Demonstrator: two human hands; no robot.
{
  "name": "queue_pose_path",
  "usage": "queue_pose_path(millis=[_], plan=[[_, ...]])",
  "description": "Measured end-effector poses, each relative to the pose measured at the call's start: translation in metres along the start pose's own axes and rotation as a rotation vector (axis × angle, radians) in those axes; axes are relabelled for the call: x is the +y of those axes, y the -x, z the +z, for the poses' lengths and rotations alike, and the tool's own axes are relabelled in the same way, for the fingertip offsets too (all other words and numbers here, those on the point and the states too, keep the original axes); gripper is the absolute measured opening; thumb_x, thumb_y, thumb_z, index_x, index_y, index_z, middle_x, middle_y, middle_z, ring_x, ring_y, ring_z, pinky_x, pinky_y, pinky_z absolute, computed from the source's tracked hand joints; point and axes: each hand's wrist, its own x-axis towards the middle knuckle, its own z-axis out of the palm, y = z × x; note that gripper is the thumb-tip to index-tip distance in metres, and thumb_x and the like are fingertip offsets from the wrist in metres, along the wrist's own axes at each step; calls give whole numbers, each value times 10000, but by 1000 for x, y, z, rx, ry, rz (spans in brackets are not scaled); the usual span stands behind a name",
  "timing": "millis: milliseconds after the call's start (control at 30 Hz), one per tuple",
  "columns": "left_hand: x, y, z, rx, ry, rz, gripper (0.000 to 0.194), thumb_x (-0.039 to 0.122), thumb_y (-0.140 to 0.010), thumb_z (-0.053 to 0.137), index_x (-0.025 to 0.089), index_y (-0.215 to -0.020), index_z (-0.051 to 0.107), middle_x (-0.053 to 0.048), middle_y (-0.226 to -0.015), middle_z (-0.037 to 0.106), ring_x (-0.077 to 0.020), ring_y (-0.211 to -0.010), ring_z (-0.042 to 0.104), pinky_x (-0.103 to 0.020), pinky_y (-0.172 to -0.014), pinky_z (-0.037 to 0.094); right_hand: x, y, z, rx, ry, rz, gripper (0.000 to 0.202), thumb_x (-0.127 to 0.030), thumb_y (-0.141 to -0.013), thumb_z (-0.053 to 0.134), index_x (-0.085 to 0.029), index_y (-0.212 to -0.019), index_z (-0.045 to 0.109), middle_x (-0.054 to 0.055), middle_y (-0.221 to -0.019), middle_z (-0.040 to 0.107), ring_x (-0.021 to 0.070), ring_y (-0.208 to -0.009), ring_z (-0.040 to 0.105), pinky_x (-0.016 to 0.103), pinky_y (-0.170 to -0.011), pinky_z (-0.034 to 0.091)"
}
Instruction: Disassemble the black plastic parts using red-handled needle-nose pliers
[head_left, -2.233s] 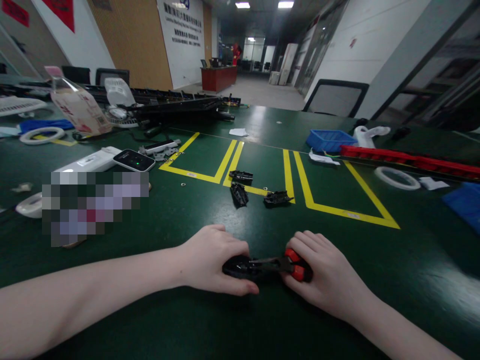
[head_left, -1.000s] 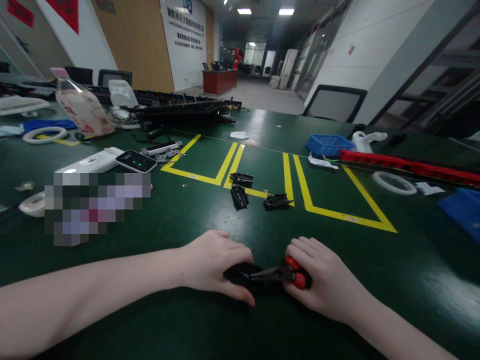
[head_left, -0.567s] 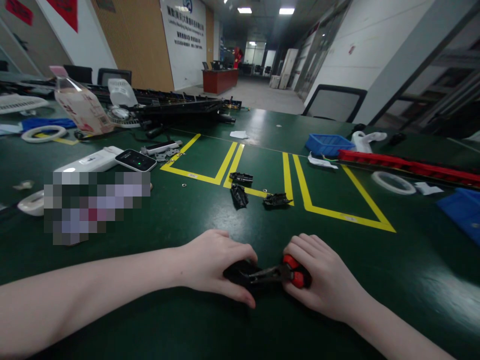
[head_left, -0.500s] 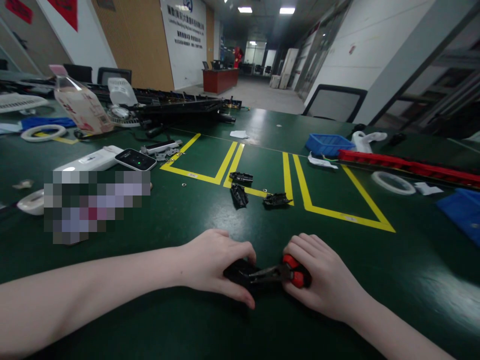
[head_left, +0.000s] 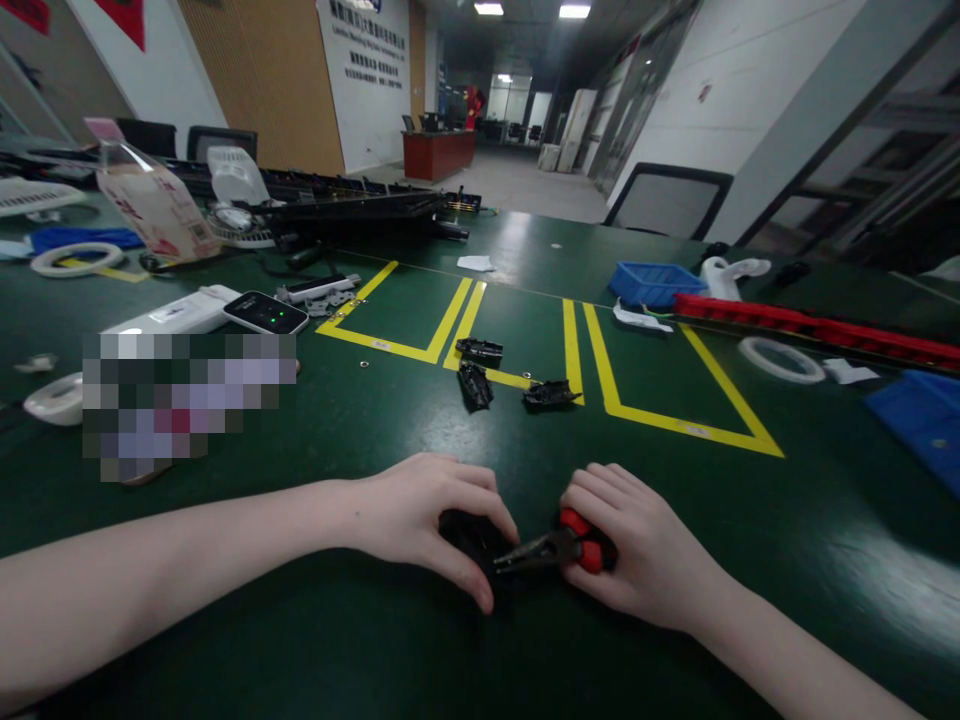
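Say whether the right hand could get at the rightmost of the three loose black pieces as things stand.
Probably yes: only tabletop separates the right hand from that black piece, though it grips pliers.

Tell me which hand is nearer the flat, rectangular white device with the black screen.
Left. The left hand, curled around a dark piece, is right of the device and nearer the camera; the right hand, gripping red-handled metal pliers, is farther right.

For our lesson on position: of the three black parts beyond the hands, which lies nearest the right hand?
The rightmost part; the upper part and lower-left part both lie farther from the right hand.
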Motion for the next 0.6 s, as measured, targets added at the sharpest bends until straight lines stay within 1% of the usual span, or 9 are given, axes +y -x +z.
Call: queue_pose_path(millis=[133,300,500,600], plan=[[0,2,-3,-31,58,-33,463,566,-773,787,260,-1113,718,-9,-1013,598,-156,-881,567,-247,-716,404,-1,-1,1,-12,9,-6,222,-193,-703,692,-219,-813,501,10,-776,565,176,-701,466,305,-627,348],[5,2,-4,-51,44,-49,461,557,-799,769,245,-1130,691,-10,-1038,609,-158,-893,577,-261,-749,416,-2,-1,1,-12,30,-5,240,-194,-697,704,-221,-815,497,8,-775,565,177,-695,469,306,-625,346],[7,1,1,3,-39,-38,637,624,-667,833,231,-1138,661,-2,-1010,662,-162,-830,587,-278,-716,378,-4,0,1,-7,52,4,244,-193,-701,701,-223,-815,486,5,-768,562,172,-692,469,304,-624,347],[5,0,5,9,-62,-40,579,607,-696,820,225,-1099,659,8,-974,682,-149,-790,583,-274,-696,358,-4,0,2,-3,64,-3,252,-195,-697,703,-224,-823,487,5,-773,563,172,-695,470,305,-627,348]])
